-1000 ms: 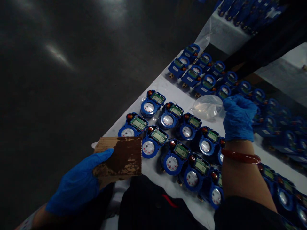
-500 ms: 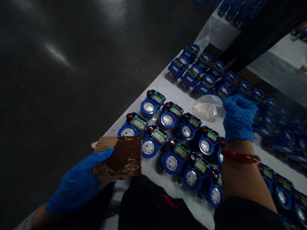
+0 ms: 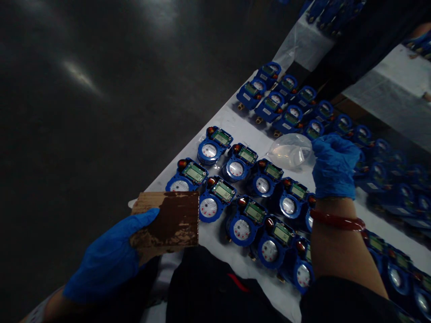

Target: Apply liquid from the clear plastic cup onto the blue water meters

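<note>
A brown-stained cardboard piece (image 3: pixel 178 220) is held in the left blue-gloved grip (image 3: pixel 104 260) by the table's (image 3: pixel 249 130) left corner; a translucent plastic cup (image 3: pixel 291 152) is grasped in the right blue-gloved grip (image 3: pixel 336 163), among blue round-dialled meters (image 3: pixel 208 206). Amber-brown corners are seen on nearer ones; what is left cannot be told.

Behind the near table, the person in dark clothing (image 3: pixel 367 42) stands further left in the view than a second ago, hiding more of the tightly packed blue meters (image 3: pixel 330 18) at the top. To that person's right, more of the pale, white-topped table (image 3: pixel 392 67) shows, and blurred blue objects (image 3: pixel 423 45) now appear on it at the frame's edge, just below a small patch of bare skin (image 3: pixel 420 30). Nearer, the right hand in a crinkled blue glove (image 3: pixel 335 166) sits very slightly lower and further left, and the glints in the clear, rounded plastic cup (image 3: pixel 291 152) look different.
</note>
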Available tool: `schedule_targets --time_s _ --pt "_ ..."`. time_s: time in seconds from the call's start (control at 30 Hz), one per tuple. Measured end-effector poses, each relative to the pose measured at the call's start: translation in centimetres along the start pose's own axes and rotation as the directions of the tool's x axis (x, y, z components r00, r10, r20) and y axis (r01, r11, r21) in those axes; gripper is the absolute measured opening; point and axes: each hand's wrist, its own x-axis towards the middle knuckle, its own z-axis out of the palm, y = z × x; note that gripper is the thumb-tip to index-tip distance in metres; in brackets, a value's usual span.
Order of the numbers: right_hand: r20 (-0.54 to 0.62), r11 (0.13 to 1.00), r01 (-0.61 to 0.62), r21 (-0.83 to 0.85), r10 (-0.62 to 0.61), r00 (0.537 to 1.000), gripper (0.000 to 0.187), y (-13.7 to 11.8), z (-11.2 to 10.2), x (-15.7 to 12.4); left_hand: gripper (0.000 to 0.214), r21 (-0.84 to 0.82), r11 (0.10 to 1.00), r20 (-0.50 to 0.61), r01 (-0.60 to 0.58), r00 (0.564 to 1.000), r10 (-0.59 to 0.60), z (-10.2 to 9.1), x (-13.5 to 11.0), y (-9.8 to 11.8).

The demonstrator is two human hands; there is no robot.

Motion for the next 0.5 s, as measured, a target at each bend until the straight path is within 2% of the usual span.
schedule_targets --time_s 0.33,0.5 --pt "0.028 1.0 -0.005 0.004 0.005 1.0 0.01 -0.07 0.09 -0.3 0.062 0.01 1.0 0.049 0.013 0.999 -0.014 -0.07 0.33 0.24" --pt "0.028 1.0 -0.005 0.006 0.005 1.0 0.013 -0.12 0.2 -0.47 0.065 0.025 0.999 0.034 -0.025 0.999 0.024 -0.09 0.11 -0.24"
